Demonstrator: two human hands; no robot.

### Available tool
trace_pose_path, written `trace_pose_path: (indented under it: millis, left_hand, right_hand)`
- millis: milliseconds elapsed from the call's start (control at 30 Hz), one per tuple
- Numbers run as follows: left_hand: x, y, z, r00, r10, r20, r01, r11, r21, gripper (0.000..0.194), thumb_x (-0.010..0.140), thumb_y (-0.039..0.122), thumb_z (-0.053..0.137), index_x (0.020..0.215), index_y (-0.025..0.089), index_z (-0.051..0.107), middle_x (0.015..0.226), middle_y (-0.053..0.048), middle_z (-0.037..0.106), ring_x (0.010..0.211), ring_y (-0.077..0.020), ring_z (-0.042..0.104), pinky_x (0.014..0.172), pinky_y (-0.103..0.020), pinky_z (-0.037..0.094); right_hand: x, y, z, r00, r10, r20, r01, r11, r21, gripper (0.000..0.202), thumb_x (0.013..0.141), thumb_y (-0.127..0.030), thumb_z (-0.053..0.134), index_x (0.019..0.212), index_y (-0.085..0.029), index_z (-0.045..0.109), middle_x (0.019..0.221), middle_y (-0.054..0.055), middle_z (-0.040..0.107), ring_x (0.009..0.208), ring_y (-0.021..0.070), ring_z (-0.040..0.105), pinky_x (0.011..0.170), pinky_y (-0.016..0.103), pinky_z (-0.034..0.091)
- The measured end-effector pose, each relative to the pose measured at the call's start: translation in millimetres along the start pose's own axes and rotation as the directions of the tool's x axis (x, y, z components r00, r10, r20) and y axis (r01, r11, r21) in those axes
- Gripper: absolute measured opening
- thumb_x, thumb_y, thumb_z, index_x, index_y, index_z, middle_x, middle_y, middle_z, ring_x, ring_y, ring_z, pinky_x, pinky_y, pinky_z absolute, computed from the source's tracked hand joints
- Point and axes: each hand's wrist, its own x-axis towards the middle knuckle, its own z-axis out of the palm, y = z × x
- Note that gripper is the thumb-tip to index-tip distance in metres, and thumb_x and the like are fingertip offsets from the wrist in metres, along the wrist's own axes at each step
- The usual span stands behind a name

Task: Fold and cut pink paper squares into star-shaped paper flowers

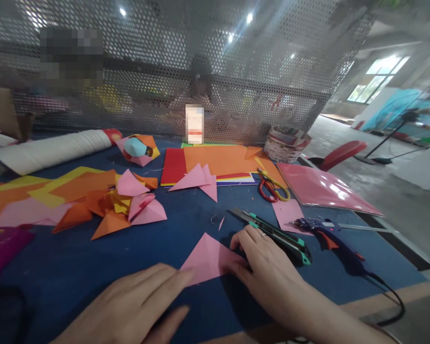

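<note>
A folded pink paper triangle [206, 260] with a crease down its middle lies on the blue table in front of me. My left hand [139, 303] reaches in from the lower left, fingers stretched out and touching the paper's left corner, thumb held apart below. My right hand [263, 260] pinches the right corner between thumb and fingers. Just beyond the right hand lies a green and black utility knife [279, 236], its blade end pointing to the far left. A small pink scrap [221, 223] rests above the triangle.
Folded orange, yellow and pink papers [103, 203] spread at left. Stacked colored sheets [215, 157], pink folded pieces [195, 179] and scissors [272, 186] lie farther back. A hot glue gun [331, 234] with its cord is at right, near a woven basket [286, 145]. Perforated metal [146, 71] stands behind.
</note>
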Motion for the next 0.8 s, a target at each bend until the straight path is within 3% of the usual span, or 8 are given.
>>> trace_pose_path:
  millis: [100, 167, 233, 400, 567, 700, 800]
  left_hand:
    - [27.5, -0.6, 0.6, 0.957, -0.269, 0.111, 0.281, 0.953, -0.112, 0.036, 0.091, 0.034, 0.046, 0.127, 0.028, 0.042, 0.118, -0.002, 0.062, 0.105, -0.0185, 0.061, 0.085, -0.026, 0.049]
    - [44.8, -3.5, 2.5, 0.881, -0.421, 0.216, 0.457, 0.875, -0.159, 0.047, 0.087, 0.044, 0.051, 0.129, 0.025, 0.040, 0.124, -0.007, 0.056, 0.110, -0.0244, 0.056, 0.089, -0.036, 0.047]
    - [58.4, -7.2, 4.3, 0.827, -0.478, 0.294, 0.540, 0.821, -0.185, 0.055, 0.080, 0.042, 0.058, 0.129, 0.022, 0.041, 0.122, -0.010, 0.053, 0.112, -0.0284, 0.052, 0.093, -0.044, 0.042]
    - [78.6, -13.8, 6.8, 0.808, -0.466, 0.361, 0.568, 0.779, -0.265, 0.055, 0.067, 0.025, 0.063, 0.120, 0.022, 0.048, 0.100, -0.004, 0.055, 0.090, -0.0244, 0.055, 0.077, -0.040, 0.044]
    - [88.9, -15.6, 5.1, 0.810, -0.433, 0.395, 0.568, 0.745, -0.348, 0.059, 0.060, 0.027, 0.068, 0.116, 0.020, 0.054, 0.094, -0.003, 0.056, 0.084, -0.0222, 0.056, 0.074, -0.034, 0.042]
    - [94.6, -16.5, 1.5, 0.813, -0.411, 0.412, 0.574, 0.678, -0.458, 0.046, 0.058, 0.028, 0.071, 0.103, 0.021, 0.063, 0.095, -0.002, 0.059, 0.085, -0.0215, 0.055, 0.073, -0.030, 0.041]
    - [99.7, -20.0, 1.9, 0.795, -0.379, 0.473, 0.605, 0.542, -0.583, 0.030, 0.063, 0.033, 0.070, 0.088, 0.018, 0.067, 0.081, -0.001, 0.064, 0.075, -0.0182, 0.058, 0.065, -0.025, 0.042]
  right_hand:
    - [2.1, -2.3, -1.2, 0.999, -0.016, 0.048, 0.017, 1.000, -0.017, 0.006, 0.082, -0.016, 0.061, 0.083, -0.018, 0.055, 0.089, 0.004, 0.056, 0.085, 0.0210, 0.054, 0.075, 0.035, 0.042]
    - [2.4, -2.1, -2.1, 0.998, -0.019, 0.061, 0.019, 1.000, -0.009, 0.013, 0.081, -0.010, 0.058, 0.091, -0.018, 0.056, 0.094, 0.005, 0.056, 0.090, 0.0213, 0.053, 0.080, 0.035, 0.041]
    - [2.5, -1.0, -3.2, 0.998, -0.030, 0.053, 0.029, 0.999, 0.021, 0.024, 0.078, -0.009, 0.058, 0.101, -0.018, 0.054, 0.100, 0.006, 0.056, 0.097, 0.0220, 0.052, 0.084, 0.035, 0.040]
    - [6.1, -1.8, -9.4, 0.995, -0.036, 0.088, 0.031, 0.998, 0.060, 0.021, 0.072, -0.010, 0.057, 0.092, -0.018, 0.054, 0.096, 0.005, 0.057, 0.090, 0.0211, 0.053, 0.077, 0.033, 0.038]
    - [9.7, -4.3, -13.6, 0.995, -0.054, 0.086, 0.047, 0.996, 0.079, 0.020, 0.065, -0.004, 0.055, 0.080, -0.018, 0.053, 0.084, 0.002, 0.058, 0.076, 0.0173, 0.053, 0.064, 0.027, 0.034]
    - [11.8, -2.9, -12.9, 0.997, -0.067, 0.042, 0.061, 0.988, 0.139, 0.012, 0.073, -0.010, 0.057, 0.079, -0.020, 0.052, 0.075, -0.003, 0.059, 0.065, 0.0116, 0.051, 0.055, 0.022, 0.030]
    - [13.8, -4.8, -16.8, 0.997, -0.071, -0.012, 0.072, 0.986, 0.149, 0.007, 0.081, -0.015, 0.057, 0.079, -0.020, 0.052, 0.074, -0.005, 0.060, 0.062, 0.0098, 0.050, 0.053, 0.020, 0.031]
